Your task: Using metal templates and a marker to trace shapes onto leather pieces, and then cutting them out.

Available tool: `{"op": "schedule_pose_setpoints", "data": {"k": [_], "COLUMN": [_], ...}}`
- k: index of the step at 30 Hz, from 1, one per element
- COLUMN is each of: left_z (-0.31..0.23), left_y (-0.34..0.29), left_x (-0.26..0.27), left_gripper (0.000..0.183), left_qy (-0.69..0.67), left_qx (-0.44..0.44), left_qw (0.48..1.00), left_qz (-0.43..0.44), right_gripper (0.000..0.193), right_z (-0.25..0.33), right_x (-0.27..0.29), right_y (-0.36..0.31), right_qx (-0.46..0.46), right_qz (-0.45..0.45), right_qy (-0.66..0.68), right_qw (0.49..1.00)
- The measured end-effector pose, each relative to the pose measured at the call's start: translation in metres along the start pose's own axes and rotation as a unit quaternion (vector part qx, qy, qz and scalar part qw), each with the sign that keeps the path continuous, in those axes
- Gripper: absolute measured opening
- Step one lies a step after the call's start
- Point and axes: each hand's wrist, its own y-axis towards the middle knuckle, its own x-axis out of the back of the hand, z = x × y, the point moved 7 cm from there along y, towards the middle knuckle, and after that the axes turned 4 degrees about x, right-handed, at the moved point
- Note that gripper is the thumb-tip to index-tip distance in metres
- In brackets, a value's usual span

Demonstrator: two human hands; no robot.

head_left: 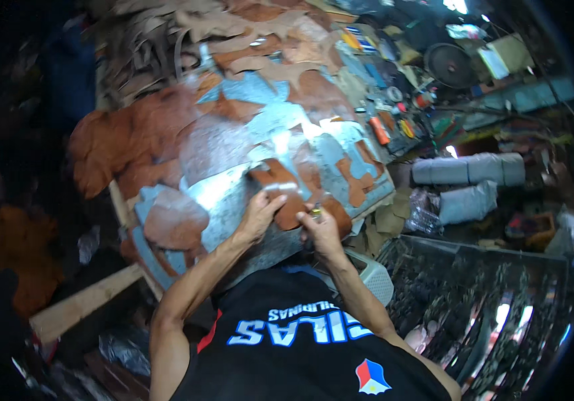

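A cut piece of reddish-brown leather (290,212) is held slightly tilted above the table near my body. My left hand (259,215) pinches its left edge, with the thumb lying on top. Close to its right edge, my right hand (322,231) is closed around a small tool (316,212) with a brass-coloured part and what looks like a dark lower end. Its exact kind cannot be made out, nor whether it touches the leather. Another brown leather piece (338,215) lies just beyond my right hand, partly hidden by it.
The worktable (230,190) has a shiny grey-blue top strewn with leather. Large brown hides (126,140) cover its left side, and tan scraps (253,63) pile up at the back. An orange tool (379,131) lies at the right. Wrapped rolls (467,170) sit farther right.
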Motion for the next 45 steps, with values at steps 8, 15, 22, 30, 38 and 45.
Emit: {"op": "schedule_pose_setpoints", "data": {"k": [8, 15, 22, 30, 38, 45], "left_z": [0.000, 0.035, 0.056, 0.059, 0.043, 0.032], "left_y": [0.033, 0.063, 0.041, 0.069, 0.056, 0.029], "left_x": [-0.005, 0.028, 0.055, 0.048, 0.030, 0.035], "left_gripper": [0.031, 0.038, 0.027, 0.031, 0.027, 0.030], "left_qy": [0.008, 0.053, 0.056, -0.015, -0.103, 0.051], "left_qx": [-0.017, 0.048, 0.156, 0.179, 0.131, 0.202], "left_qw": [0.996, 0.974, 0.944, 0.946, 0.953, 0.950], "left_qz": [-0.083, -0.214, -0.286, -0.269, -0.254, -0.233], "right_gripper": [0.036, 0.045, 0.037, 0.031, 0.041, 0.031], "right_z": [0.030, 0.142, 0.151, 0.120, 0.050, -0.022], "right_x": [0.029, 0.165, 0.288, 0.347, 0.059, 0.001], "right_y": [0.060, 0.237, 0.452, 0.490, 0.178, 0.149], "right_qx": [0.048, 0.223, 0.184, 0.155, 0.100, 0.108], "right_qz": [0.112, 0.038, -0.073, -0.075, 0.313, 0.204], "right_qy": [-0.156, -0.421, -0.605, -0.720, -0.309, -0.187], "right_qw": [0.980, 0.878, 0.771, 0.672, 0.892, 0.955]}}
